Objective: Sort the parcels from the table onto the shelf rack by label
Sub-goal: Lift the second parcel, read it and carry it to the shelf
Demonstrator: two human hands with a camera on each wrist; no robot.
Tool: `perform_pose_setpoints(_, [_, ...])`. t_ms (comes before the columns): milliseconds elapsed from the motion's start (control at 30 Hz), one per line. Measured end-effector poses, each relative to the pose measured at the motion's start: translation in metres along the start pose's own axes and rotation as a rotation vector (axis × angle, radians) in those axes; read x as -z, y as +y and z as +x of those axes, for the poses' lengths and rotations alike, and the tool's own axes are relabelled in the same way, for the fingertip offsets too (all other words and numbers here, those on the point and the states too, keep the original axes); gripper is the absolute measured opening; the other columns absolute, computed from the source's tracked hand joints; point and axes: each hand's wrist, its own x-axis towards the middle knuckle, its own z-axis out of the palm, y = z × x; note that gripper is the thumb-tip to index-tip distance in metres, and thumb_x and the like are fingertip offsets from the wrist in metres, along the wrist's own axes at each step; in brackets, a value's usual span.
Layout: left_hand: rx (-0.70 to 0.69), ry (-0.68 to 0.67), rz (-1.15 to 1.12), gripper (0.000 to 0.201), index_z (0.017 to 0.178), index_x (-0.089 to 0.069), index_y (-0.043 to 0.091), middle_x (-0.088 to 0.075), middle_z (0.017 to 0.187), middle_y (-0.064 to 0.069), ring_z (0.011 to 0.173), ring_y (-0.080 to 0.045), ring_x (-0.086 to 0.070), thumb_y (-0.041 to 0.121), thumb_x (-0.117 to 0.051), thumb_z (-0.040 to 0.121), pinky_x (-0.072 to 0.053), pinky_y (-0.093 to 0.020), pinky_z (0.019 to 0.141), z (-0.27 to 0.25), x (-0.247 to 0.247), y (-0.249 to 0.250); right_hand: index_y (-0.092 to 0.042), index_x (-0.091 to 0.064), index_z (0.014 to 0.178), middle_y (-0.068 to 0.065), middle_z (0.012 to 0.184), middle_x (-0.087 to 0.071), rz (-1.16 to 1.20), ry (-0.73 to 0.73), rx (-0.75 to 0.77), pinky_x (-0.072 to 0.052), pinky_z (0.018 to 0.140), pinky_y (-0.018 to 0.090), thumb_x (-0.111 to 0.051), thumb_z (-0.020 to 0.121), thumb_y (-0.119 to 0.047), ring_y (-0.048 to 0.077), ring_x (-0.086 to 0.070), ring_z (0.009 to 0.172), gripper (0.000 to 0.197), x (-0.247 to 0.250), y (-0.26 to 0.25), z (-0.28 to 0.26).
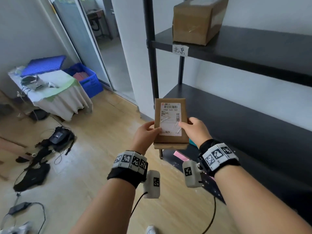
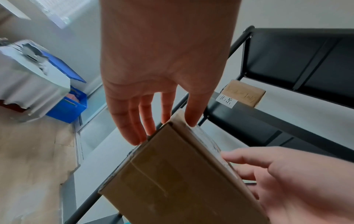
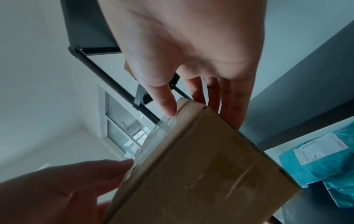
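The left hand (image 1: 146,132) and the right hand (image 1: 194,128), both wearing black wrist bands with square printed markers, hold 1 flat brown cardboard parcel with a white shipping label (image 1: 170,121) between them, at about 12 o'clock from the wrists. Each hand pinches a long edge: thumb on the labelled face, straight fingers underneath. The left wrist view shows those left fingers (image 2: 134,121) reaching past the far corner of the parcel's plain underside, with the right hand supporting the opposite edge.

The parcel is in the air, label up, in front of the black metal shelf rack (image 1: 253,53), level with its lower board. At 1 o'clock above it, a taped brown cardboard box (image 1: 194,21) sits on the upper board behind a white paper tag with handwritten characters (image 1: 180,50). At 9 o'clock stands a white-draped table (image 1: 55,93).

The parcel looks stiff and light, judging by the fingertip hold. The clear tape over it may be slippery, so the bare cardboard long edges seem the safer grip, keeping the label uncovered for reading.
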Motion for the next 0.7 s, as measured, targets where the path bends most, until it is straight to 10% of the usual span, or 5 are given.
perform_pose_setpoints(567, [-0.067, -0.234, 0.293, 0.046, 0.135, -0.056, 0.012, -0.068, 0.124, -0.007, 0.109, -0.022, -0.065, 0.022, -0.064, 0.091, -0.051, -0.038, 0.099, 0.178, -0.044, 0.052, -0.014, -0.064, 0.117, 0.002, 0.118, -0.069, -0.050, 0.167, -0.187, -0.050, 0.084, 0.033, -0.063, 0.087, -0.031, 0.021, -0.064, 0.103, 0.034, 0.002, 0.006, 0.146])
perform_pose_setpoints(700, [-0.141, -0.269, 0.419, 0.041, 0.135, -0.058, 0.014, -0.068, 0.119, -0.003, 0.097, -0.019, -0.063, 0.021, -0.058, 0.095, -0.049, -0.029, 0.083, 0.212, -0.061, 0.066, -0.013, -0.062, 0.122, 0.004, 0.123, -0.067, -0.068, 0.153, -0.219, -0.047, 0.083, 0.030, -0.064, 0.087, -0.031, 0.024, -0.063, 0.110, 0.039, 0.009, 0.011, 0.189])
